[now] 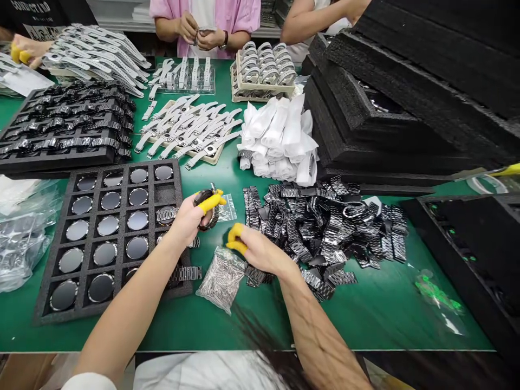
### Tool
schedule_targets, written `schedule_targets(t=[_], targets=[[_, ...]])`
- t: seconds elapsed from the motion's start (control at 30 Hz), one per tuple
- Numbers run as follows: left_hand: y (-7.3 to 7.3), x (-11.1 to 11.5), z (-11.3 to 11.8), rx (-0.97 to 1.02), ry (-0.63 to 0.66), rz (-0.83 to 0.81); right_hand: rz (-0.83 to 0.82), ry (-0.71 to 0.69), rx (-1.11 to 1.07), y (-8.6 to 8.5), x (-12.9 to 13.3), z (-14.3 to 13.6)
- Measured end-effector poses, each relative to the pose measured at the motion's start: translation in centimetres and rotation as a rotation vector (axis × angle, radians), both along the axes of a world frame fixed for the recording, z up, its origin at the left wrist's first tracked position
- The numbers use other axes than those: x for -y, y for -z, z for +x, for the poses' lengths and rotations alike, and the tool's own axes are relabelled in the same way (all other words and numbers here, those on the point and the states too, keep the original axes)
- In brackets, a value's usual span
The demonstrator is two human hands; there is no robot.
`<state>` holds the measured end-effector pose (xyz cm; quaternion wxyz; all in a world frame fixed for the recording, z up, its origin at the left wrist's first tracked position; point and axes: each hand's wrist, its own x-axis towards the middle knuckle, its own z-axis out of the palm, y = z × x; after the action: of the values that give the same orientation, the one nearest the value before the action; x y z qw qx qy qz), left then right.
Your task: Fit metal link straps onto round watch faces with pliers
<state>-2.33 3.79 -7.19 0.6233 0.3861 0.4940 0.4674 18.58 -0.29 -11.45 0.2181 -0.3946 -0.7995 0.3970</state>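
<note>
My left hand (187, 219), with yellow finger covers, is closed around a black watch with a metal-link strap (209, 221), raised above the table. To its right, my right hand (260, 248) has its yellow-covered fingertips pinched together; whatever they hold, if anything, is too small to make out. Just below that hand lies a clear bag of thin metal pins (222, 279). A small clear zip bag (229, 210) rests behind the watch. Under my left forearm, a black foam tray (164, 193) carries round dark watch heads in its compartments, some with black straps lying across its right column.
Loose black link straps (325, 233) are heaped to the right. Behind them are white wrapped bundles (280, 132) and tall stacked black foam trays (345, 124). White-strapped watches (190, 130) fill the back middle. A person in a pink shirt (239, 16) works opposite.
</note>
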Motion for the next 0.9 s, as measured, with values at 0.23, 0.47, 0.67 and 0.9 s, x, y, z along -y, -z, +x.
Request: schedule_targets(t=[0.23, 0.47, 0.67, 0.9], targets=[[1.5, 1.0, 1.1, -0.625, 0.295, 0.36, -0.002, 0.685, -0.674, 0.8, -0.2, -0.5], [1.2, 1.2, 1.1, -0.648, 0.377, 0.411, 0.212, 0.823, -0.583, 1.7, 0.5, -1.7], [1.7, 1.1, 0.9, -0.553, 0.377, 0.362, 0.351, 0.735, -0.425, 1.3, 0.0, -1.5], [1.4, 1.1, 0.8, -0.448, 0.398, 0.348, 0.17, 0.715, -0.579, 1.1, -0.5, -1.7]])
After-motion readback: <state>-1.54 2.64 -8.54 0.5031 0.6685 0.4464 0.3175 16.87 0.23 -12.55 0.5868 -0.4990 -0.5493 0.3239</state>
